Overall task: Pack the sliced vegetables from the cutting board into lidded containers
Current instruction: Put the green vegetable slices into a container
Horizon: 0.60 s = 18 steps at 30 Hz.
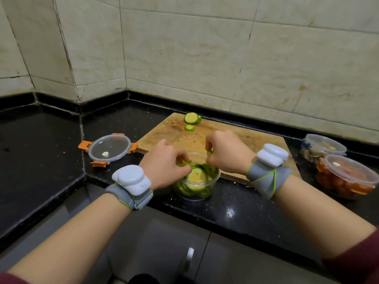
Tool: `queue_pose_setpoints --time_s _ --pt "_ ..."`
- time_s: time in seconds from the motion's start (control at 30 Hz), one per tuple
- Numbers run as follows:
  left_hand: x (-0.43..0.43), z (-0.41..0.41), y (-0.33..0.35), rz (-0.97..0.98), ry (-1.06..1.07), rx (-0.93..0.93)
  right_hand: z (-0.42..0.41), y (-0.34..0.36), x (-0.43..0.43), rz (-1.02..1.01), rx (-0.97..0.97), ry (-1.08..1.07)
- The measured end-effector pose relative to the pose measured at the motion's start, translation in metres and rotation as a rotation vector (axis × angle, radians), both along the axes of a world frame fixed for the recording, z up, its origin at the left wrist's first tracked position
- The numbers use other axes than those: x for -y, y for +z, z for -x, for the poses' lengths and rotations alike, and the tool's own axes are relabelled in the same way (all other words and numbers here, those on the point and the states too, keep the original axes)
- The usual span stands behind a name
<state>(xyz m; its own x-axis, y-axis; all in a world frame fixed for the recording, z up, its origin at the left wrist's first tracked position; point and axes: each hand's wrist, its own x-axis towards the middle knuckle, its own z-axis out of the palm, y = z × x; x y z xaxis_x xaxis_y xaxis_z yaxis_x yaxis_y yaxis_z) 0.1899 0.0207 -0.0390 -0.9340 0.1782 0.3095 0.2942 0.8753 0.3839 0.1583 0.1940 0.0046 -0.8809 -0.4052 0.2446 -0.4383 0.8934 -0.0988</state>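
Note:
A clear round container [196, 188] stands on the black counter in front of the wooden cutting board [229, 136], nearly full of green zucchini slices [196, 175]. My left hand [164, 165] hovers over its left rim, fingers pinched on a few slices. My right hand [225, 152] is over the right rim, also pinching slices. A few more zucchini slices [191, 118] lie at the board's far end. The container's clear lid with orange clips [109, 148] lies flat on the counter to the left.
Two closed lidded containers stand at the right: one with red pieces [346, 176], one behind it with pale contents [323, 147]. A tiled wall [205, 58] backs the counter. The counter's front edge [225, 222] runs just below the container, with a cabinet beneath.

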Motion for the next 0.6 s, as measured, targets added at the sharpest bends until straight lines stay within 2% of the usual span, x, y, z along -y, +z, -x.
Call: queue_pose_setpoints --time_s 0.1,0.27,0.4,0.5,0.6 --pt "0.004 0.001 -0.003 -0.052 -0.009 0.026 0.001 -0.001 0.002 0.027 0.058 0.026" --pt "0.003 -0.001 -0.004 -0.075 -0.037 0.032 0.005 0.005 -0.001 0.058 -0.038 0.058" --pt "0.003 0.004 -0.001 -0.070 -0.012 0.089 0.006 -0.009 -0.001 0.043 0.055 0.092" --pt "0.002 0.006 0.001 -0.046 -0.024 0.076 0.009 -0.015 0.000 0.074 0.121 0.084" --pt "0.002 0.005 0.001 -0.057 -0.022 0.069 0.009 -0.014 0.001 0.018 0.170 0.112"
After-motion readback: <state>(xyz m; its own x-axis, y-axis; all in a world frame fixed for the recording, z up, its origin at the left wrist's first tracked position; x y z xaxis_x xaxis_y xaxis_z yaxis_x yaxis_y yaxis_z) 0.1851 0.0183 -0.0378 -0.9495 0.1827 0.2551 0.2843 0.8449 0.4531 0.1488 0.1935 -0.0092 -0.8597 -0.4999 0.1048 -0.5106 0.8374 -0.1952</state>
